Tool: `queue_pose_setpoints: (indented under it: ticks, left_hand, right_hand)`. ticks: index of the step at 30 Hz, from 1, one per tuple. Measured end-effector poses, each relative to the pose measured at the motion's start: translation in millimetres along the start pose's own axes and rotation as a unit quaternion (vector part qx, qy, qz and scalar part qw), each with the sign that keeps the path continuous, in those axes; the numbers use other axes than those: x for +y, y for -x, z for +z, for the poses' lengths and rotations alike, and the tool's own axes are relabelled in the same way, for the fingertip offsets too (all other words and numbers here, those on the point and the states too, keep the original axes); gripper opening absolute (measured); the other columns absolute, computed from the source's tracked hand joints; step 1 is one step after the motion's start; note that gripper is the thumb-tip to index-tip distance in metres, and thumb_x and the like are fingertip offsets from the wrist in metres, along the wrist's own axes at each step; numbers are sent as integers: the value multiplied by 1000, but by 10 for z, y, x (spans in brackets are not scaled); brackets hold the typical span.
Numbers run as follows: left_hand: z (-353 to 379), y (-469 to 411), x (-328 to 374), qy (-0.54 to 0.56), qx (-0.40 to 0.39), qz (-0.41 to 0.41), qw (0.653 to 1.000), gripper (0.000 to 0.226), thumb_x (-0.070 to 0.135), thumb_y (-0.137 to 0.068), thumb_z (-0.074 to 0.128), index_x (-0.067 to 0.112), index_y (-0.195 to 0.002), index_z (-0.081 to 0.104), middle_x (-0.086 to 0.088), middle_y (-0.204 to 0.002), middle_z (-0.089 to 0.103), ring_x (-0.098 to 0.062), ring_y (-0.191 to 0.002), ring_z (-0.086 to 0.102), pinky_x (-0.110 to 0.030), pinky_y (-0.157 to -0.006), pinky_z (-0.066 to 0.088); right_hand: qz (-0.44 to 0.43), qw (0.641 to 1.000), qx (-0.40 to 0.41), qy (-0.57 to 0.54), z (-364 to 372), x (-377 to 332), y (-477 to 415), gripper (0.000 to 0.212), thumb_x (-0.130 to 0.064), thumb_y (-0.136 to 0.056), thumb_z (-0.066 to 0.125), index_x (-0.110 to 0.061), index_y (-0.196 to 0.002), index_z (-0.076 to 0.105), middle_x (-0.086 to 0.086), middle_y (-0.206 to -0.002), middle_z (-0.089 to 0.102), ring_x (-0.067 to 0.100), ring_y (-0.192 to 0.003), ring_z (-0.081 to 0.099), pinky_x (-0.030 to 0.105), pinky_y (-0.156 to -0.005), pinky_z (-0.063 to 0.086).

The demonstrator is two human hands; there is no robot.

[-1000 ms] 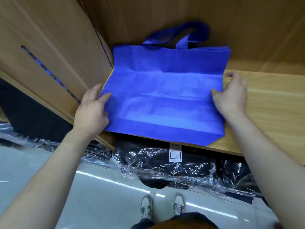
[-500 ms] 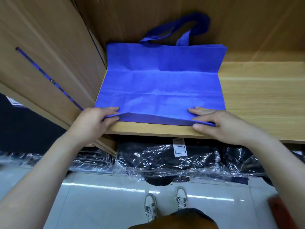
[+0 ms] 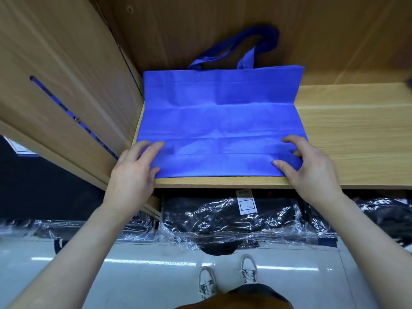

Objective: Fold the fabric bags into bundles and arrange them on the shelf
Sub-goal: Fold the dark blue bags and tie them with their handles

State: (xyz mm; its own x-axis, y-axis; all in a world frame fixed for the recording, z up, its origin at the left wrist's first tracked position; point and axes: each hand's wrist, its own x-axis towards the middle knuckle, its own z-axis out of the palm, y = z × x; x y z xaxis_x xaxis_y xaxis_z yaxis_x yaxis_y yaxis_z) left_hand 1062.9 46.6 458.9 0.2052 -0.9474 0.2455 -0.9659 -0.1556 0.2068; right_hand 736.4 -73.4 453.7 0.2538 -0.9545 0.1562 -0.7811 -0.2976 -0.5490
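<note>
Blue fabric bag [image 3: 223,121] is lying flat on the wooden shelf [image 3: 352,130], with its near edge folded over into a strip right under the fingers. Left hand [image 3: 131,175] has its fingers [image 3: 153,145] laid out fairly straight and a bit apart, pressing on the left end. Right hand [image 3: 312,172] is curled, thumb and fingers clamped on the strip's right end. The handles [image 3: 252,41] are on the far side from the fingers, against the back panel. Below the hands, plastic-wrapped black packs [image 3: 223,219] carry a white tag [image 3: 246,202], but its print is too small to read.
</note>
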Motion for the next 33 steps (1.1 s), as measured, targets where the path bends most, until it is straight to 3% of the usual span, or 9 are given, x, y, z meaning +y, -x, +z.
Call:
queue_pose_setpoints:
  ticks: [4, 9, 13, 18, 24, 25, 28, 31, 33]
  left_hand:
    - [87, -21, -169, -65, -89, 103, 989, 64, -9, -77, 57, 17, -135, 57, -12, -147, 46, -36, -132, 45, -52, -105, 42]
    - [94, 112, -220, -16, -152, 94, 984, 63, 53, -94, 24, 26, -150, 34, 4, -158, 26, -15, -147, 19, -34, -118, 19]
    - [-2, 94, -236, 74, -140, 18, 987, 76, 58, -84, 64, 19, -145, 42, 5, -148, 43, -14, -137, 39, -28, -112, 31]
    - [-14, 106, -278, -25, -122, 78, 989, 69, 23, -70, 86, 8, -131, 58, -5, -128, 53, -29, -114, 54, -42, -91, 52]
    - [-57, 217, -294, -78, -73, 173, 979, 54, 35, -90, 39, 6, -130, 61, -9, -130, 62, -28, -112, 61, -31, -98, 38]
    - [-89, 232, -280, -64, -71, 168, 981, 53, 35, -90, 39, 10, -131, 61, -6, -128, 64, -26, -109, 64, -30, -95, 42]
    - [-193, 262, -235, -8, -63, 151, 986, 46, 36, -94, 39, 22, -132, 60, 4, -122, 67, -17, -103, 68, -27, -80, 53]
    - [-230, 228, -230, 38, -55, 154, 986, 46, 44, -101, 31, 22, -119, 68, 10, -119, 67, -7, -103, 65, -15, -75, 46]
    - [-243, 192, -236, 45, -59, 153, 985, 51, 48, -102, 28, 21, -112, 70, 11, -117, 68, -1, -105, 60, -15, -75, 45]
  right_hand:
    - [-72, 994, -6, 88, 26, 82, -20, 41, -32, -88, 68, -23, -126, 57, 5, -91, 58, 34, -85, 59, 39, -72, 44]
    - [-167, 970, -14, 174, 68, 116, 5, 26, -28, -91, 64, -28, -117, 69, 5, -122, 61, 31, -105, 59, 47, -86, 44]
    - [-119, 973, -173, 96, -175, 169, -97, 62, -56, -83, 66, -25, -136, 54, -7, -139, 54, 17, -128, 49, 37, -104, 40]
    - [-95, 968, -232, 7, -348, 329, -186, 34, -35, -74, 81, -16, -101, 72, -26, -127, 57, 3, -116, 58, 22, -96, 40]
    - [-26, 983, -134, -121, -294, 385, -89, 17, -28, -81, 75, -14, -73, 71, -23, -84, 70, -4, -75, 62, 13, -69, 43]
    - [-29, 985, -117, -123, -278, 385, -59, 8, -20, -79, 79, -19, -76, 71, -30, -90, 68, -6, -82, 64, 12, -70, 44]
    - [-84, 981, -118, -130, -299, 409, -14, 47, -16, -78, 79, -41, -114, 62, -27, -132, 54, -7, -108, 61, 10, -80, 45]
    - [-172, 962, -211, -33, -396, 364, -11, 57, -63, -77, 65, -53, -131, 50, -22, -157, 19, -4, -127, 45, 20, -104, 36]
    - [-219, 941, -241, 93, -380, 381, -1, 68, -77, -71, 58, -54, -134, 48, -18, -160, 15, 9, -121, 46, 30, -101, 40]
